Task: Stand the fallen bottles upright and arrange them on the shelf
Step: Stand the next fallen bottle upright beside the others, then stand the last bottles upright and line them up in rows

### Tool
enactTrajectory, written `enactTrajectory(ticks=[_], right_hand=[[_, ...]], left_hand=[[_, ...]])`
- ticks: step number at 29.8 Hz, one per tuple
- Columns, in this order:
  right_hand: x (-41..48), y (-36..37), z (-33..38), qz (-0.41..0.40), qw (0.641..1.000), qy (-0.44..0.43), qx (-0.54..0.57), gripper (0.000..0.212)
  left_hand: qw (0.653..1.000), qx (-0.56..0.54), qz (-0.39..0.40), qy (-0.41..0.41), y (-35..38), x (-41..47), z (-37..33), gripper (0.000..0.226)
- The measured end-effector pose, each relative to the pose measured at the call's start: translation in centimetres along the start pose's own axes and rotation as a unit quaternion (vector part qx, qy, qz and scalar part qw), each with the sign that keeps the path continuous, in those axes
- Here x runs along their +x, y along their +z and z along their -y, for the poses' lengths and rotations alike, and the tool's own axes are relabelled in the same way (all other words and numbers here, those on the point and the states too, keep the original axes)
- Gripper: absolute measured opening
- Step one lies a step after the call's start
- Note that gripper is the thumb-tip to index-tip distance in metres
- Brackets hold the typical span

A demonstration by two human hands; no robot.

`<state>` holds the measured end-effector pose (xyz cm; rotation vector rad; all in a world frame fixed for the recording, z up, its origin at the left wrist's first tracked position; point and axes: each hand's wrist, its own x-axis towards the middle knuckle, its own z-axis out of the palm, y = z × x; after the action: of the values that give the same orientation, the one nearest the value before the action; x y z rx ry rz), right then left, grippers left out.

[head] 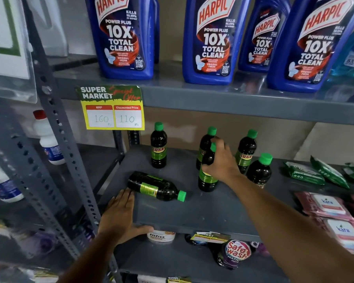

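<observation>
- Dark, near-black Sunny bottles [158, 148], each with a bright green cap and a green label; red-bordered yellow "SUNNY" band on the labels.
- Fallen Sunny bottle [155, 186]: same dark body, green cap, yellow-green label.
- Grey metal shelf [192, 213], plain and matte; grey perforated upright [55, 127].
- Deep blue Harpic bottles [123, 37] with red-and-white logo, white lettering on dark red swirl.
- Yellow price tag [110, 108] with green header, red-topped white boxes, green handwritten numbers.
- Green wipe packs [304, 173] with white print.
- Pink Kara packs [327, 205] with white panels, blue lettering.
- White bottle [47, 137] with red cap, blue label.
</observation>
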<state>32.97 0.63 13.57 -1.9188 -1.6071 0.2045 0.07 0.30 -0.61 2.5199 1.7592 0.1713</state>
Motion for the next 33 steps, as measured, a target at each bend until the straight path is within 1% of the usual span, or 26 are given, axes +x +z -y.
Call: enactTrajectory(ticks=[5, 8, 9, 10, 11, 12, 13, 14, 15, 16, 17, 18, 19, 20, 21, 23, 25, 27, 29, 30, 31, 33], right_hand=[[-1.3, -0.7, -0.8, 0.058, 0.997, -0.031, 0.044, 0.093], [-2.0, -0.8, -1.3, 0.085, 0.992, -0.044, 0.083, 0.104], [-2.5, -0.6, -1.4, 0.057, 0.994, -0.060, 0.065, 0.109], [-3.2, -0.4, -1.4, -0.009, 0.995, -0.098, 0.017, 0.110], [-4.1, 0.1, -1.3, -0.108, 0.980, -0.165, -0.029, 0.102], [-5.1, 0.7, -1.0, -0.196, 0.950, -0.236, -0.050, 0.087], [-6.1, 1.6, -0.6, -0.231, 0.926, -0.296, -0.043, 0.069], [-7.1, 2.8, -0.1, -0.211, 0.912, -0.350, -0.030, 0.055], [-8.0, 4.1, 0.2, -0.143, 0.913, -0.380, -0.033, 0.047], [-8.5, 5.4, 0.6, -0.046, 0.927, -0.369, -0.054, 0.047], [-9.0, 6.6, 0.9, 0.053, 0.943, -0.318, -0.085, 0.054], [-9.5, 7.7, 1.0, 0.129, 0.955, -0.248, -0.105, 0.063], [-9.6, 8.5, 1.2, 0.170, 0.963, -0.181, -0.103, 0.070], [-9.5, 9.0, 1.3, 0.176, 0.972, -0.133, -0.080, 0.072], [-9.2, 9.3, 1.4, 0.164, 0.979, -0.108, -0.053, 0.068], [-8.8, 8.9, 1.5, 0.139, 0.984, -0.105, -0.027, 0.055], [-8.6, 8.1, 2.1, 0.101, 0.984, -0.147, -0.025, 0.043], [-8.2, 7.1, 3.4, 0.037, 0.978, -0.206, -0.021, 0.035], [-6.9, 6.0, 5.5, -0.039, 0.967, -0.252, -0.018, 0.032], [-5.9, 5.5, 6.8, -0.061, 0.964, -0.258, -0.025, 0.032], [-4.7, 5.1, 8.0, -0.069, 0.964, -0.254, -0.036, 0.033], [-2.4, 4.7, 10.3, -0.052, 0.968, -0.235, -0.068, 0.038]], left_hand=[[1.000, -0.013, -0.011, 0.004, 0.2, 0.1, 0.1, 0.148], [1.000, -0.018, -0.018, 0.004, 0.3, 0.1, 0.2, 0.148], [1.000, -0.023, -0.018, 0.002, 0.3, 0.1, 0.3, 0.148], [0.999, -0.028, -0.014, 0.002, 0.4, 0.1, 0.3, 0.148], [0.999, -0.031, -0.007, 0.004, 0.3, 0.1, 0.3, 0.149], [0.999, -0.035, -0.002, 0.005, 0.4, 0.1, 0.3, 0.149], [0.999, -0.038, 0.004, 0.004, 0.3, 0.2, 0.3, 0.149], [0.999, -0.039, 0.012, 0.003, 0.2, 0.3, 0.4, 0.150], [0.999, -0.038, 0.023, 0.005, 0.0, 0.4, 0.5, 0.151], [0.999, -0.038, 0.033, 0.006, -0.2, 0.5, 0.5, 0.153], [0.998, -0.039, 0.040, 0.002, -0.4, 0.5, 0.5, 0.155], [0.998, -0.042, 0.040, -0.005, -0.4, 0.5, 0.4, 0.156], [0.998, -0.044, 0.035, -0.014, -0.5, 0.4, 0.3, 0.157], [0.998, -0.044, 0.030, -0.019, -0.5, 0.4, 0.1, 0.158], [0.998, -0.044, 0.028, -0.023, -0.5, 0.3, 0.0, 0.158], [0.998, -0.049, 0.029, -0.025, -0.3, 0.3, -0.2, 0.157], [0.998, -0.054, 0.028, -0.027, -0.2, 0.2, 0.0, 0.155], [0.998, -0.049, 0.028, -0.028, -0.1, 0.2, 0.1, 0.154], [0.998, -0.039, 0.036, -0.029, -0.2, 0.4, 0.1, 0.156], [0.998, -0.039, 0.043, -0.032, -0.2, 0.5, 0.0, 0.157], [0.997, -0.042, 0.048, -0.035, -0.3, 0.6, 0.0, 0.158], [0.997, -0.047, 0.049, -0.039, -0.4, 0.6, -0.1, 0.158]])
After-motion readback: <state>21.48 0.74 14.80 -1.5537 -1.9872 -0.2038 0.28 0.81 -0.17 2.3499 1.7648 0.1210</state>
